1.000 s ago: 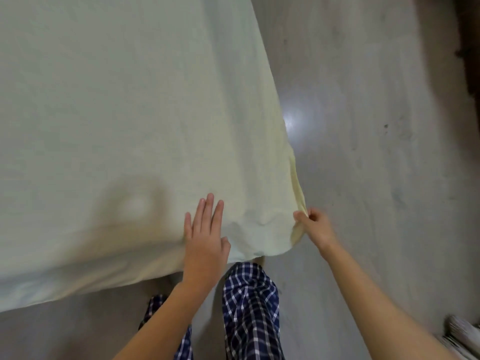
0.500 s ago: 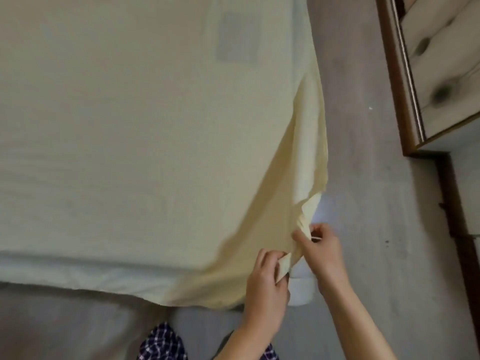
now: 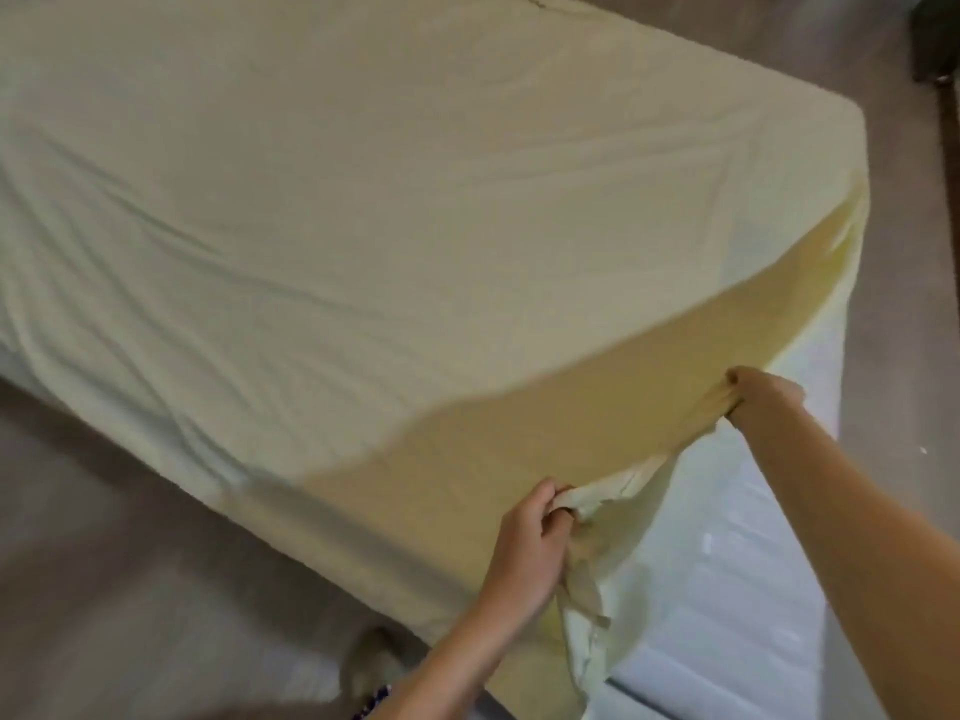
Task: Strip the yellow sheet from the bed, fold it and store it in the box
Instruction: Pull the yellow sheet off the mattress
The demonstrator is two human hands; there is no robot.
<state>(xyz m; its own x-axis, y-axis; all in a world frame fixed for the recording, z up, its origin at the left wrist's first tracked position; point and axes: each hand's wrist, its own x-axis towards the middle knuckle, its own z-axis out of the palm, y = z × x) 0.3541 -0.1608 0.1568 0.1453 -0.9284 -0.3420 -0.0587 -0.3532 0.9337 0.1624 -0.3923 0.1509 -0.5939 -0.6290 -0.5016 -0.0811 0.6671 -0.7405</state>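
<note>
Your left grip (image 3: 524,553) is curled tight round a bunched corner of the yellow sheet (image 3: 311,226) at 5 o'clock. Your right grip (image 3: 763,397) pinches its edge at 3 o'clock. The sheet covers most of the bed, raised off the bare white mattress (image 3: 727,563) at 4 o'clock.

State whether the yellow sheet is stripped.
Partly: left hand and right hand hold a corner of the sheet off the mattress; rest covers it.
</note>
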